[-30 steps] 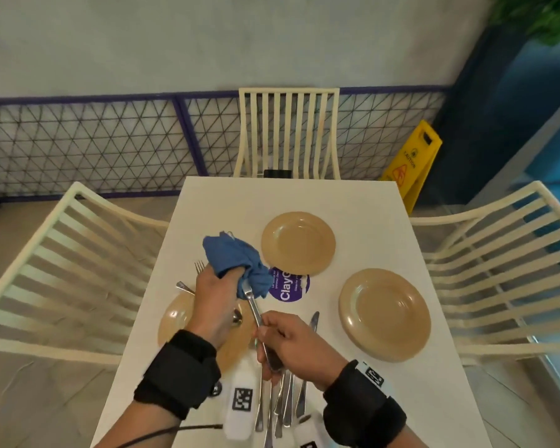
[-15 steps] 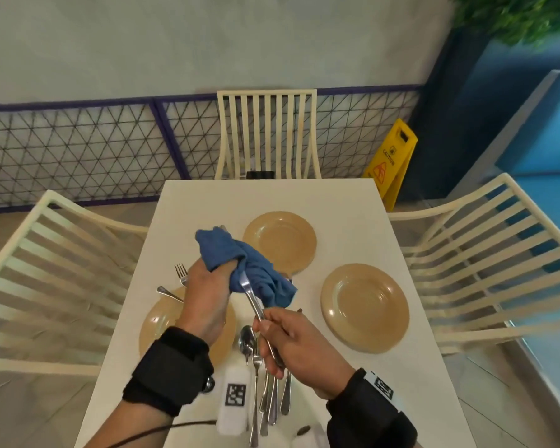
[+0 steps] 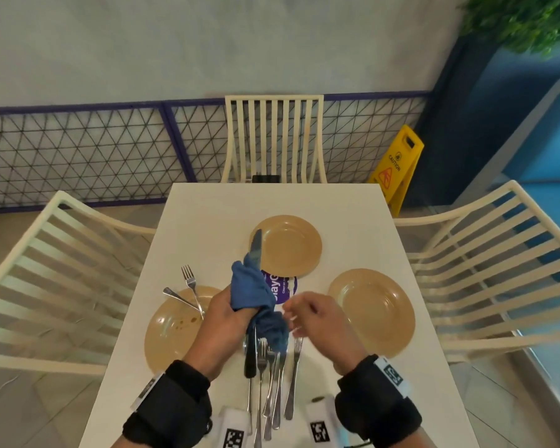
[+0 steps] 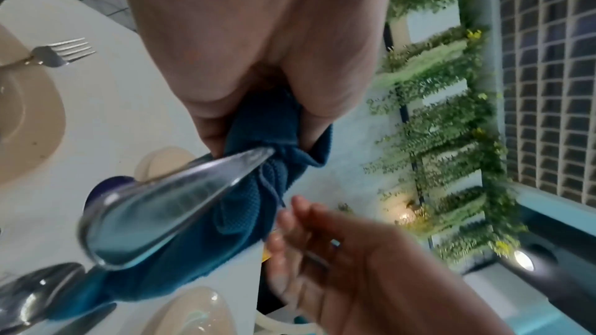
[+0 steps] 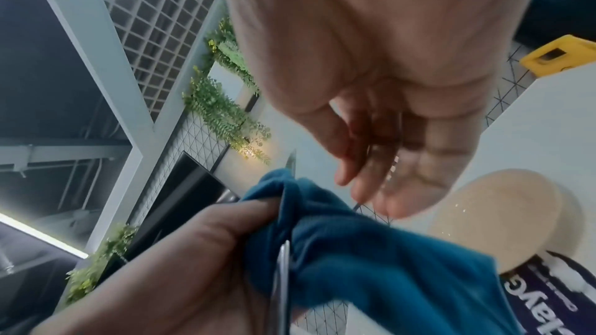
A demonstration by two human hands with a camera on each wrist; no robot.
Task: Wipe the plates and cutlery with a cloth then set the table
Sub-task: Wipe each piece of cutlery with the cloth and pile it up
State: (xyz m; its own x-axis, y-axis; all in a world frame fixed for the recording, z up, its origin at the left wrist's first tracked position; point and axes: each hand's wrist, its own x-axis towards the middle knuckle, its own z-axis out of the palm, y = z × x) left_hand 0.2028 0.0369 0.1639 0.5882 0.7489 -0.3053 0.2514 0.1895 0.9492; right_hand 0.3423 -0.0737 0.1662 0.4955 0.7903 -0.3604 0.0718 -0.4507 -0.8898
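Note:
My left hand (image 3: 236, 310) grips a bunched blue cloth (image 3: 253, 289) wrapped round a table knife (image 3: 257, 245), whose blade tip points away over the far plate (image 3: 291, 245). In the left wrist view the knife (image 4: 154, 210) sticks out of the cloth (image 4: 258, 187). My right hand (image 3: 293, 318) hovers just right of the cloth, fingers loose and holding nothing. A stained plate (image 3: 172, 331) at the left carries a fork (image 3: 189, 282) and a spoon (image 3: 178, 295). A third plate (image 3: 370, 310) lies at the right. Several pieces of cutlery (image 3: 272, 383) lie at the near edge.
A round purple sticker (image 3: 283, 286) marks the white table (image 3: 207, 215) between the plates. Cream slatted chairs stand at the far end (image 3: 274, 137), left (image 3: 46, 286) and right (image 3: 498, 270). A yellow caution sign (image 3: 396, 166) stands on the floor beyond.
My right hand has let go of the knife's handle and drawn back slightly. The knife now sits in the cloth in my left hand alone, blade pointing away.

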